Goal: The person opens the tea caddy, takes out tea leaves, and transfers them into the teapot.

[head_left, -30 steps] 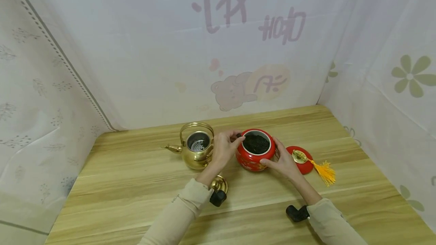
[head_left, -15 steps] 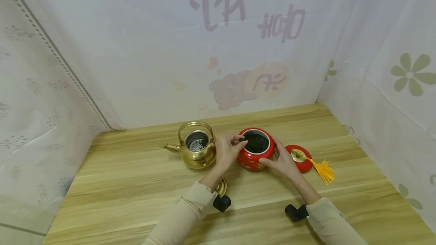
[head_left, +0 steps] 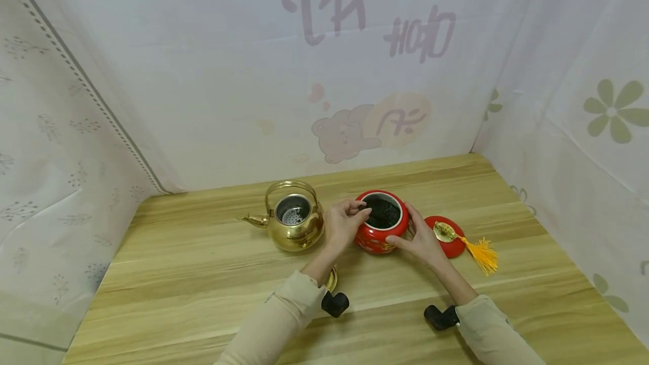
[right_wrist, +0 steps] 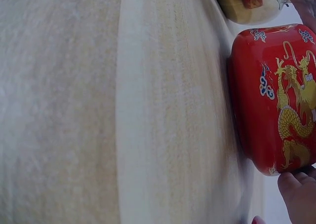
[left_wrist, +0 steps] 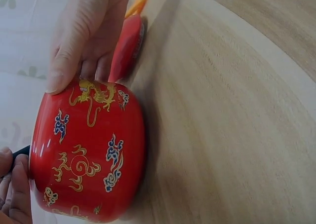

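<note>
A round red tea jar with gold dragon patterns stands upright and uncovered on the table, with dark tea leaves inside its white rim. The right hand holds the jar's right side, thumb toward the front and fingers round the back. At the left of the mouth, the left hand pinches a slim dark scoop-like tool between thumb and fingers. Its far end reaches into the jar among the leaves and is hard to make out. Left of that hand sits a gold teapot, uncovered, a few leaf bits on its perforated strainer.
To the right of the jar lies its red lid with a gold medallion and an orange tassel. A small gold lid is partly hidden by the left forearm. Patterned cloth walls enclose the wooden table.
The left hand has shifted slightly right, its fingertips now over the jar's mouth with the scoop-like tool dipped farther in. The left forearm now covers more of the gold lid. The right hand stays put.
</note>
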Demonstrator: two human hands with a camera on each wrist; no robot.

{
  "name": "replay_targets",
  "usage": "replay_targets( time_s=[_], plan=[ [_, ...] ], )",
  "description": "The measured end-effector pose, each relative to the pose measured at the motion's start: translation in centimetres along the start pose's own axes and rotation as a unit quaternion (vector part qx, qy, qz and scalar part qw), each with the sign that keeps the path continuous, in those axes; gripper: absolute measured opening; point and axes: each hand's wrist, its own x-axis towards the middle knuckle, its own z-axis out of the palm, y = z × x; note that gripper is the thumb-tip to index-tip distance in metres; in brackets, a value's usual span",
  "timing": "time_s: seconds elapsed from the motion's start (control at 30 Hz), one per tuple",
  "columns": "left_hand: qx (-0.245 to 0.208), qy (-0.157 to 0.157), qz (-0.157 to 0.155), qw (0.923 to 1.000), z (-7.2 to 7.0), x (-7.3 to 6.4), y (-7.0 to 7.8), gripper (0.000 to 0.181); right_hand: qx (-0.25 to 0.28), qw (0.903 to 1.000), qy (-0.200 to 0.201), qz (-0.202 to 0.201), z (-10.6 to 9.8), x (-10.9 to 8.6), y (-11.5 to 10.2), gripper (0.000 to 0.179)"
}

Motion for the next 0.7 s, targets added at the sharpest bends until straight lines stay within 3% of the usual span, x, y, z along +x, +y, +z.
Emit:
replay_targets(
  time_s=[0.43,0.7],
  plan=[
    [-0.071,0.049,-0.04,0.9954,-0.9,-0.8,-0.4,0.015,0.007,1.0,-0.003,-0.003,0.0,0.0,0.0,0.095],
    [-0.13,0.053,-0.056,0.9885,-1.6,-1.1,-0.9,0.02,0.009,1.0,-0.003,0.001,0.0,0.0,0.1,0.095]
  ],
)
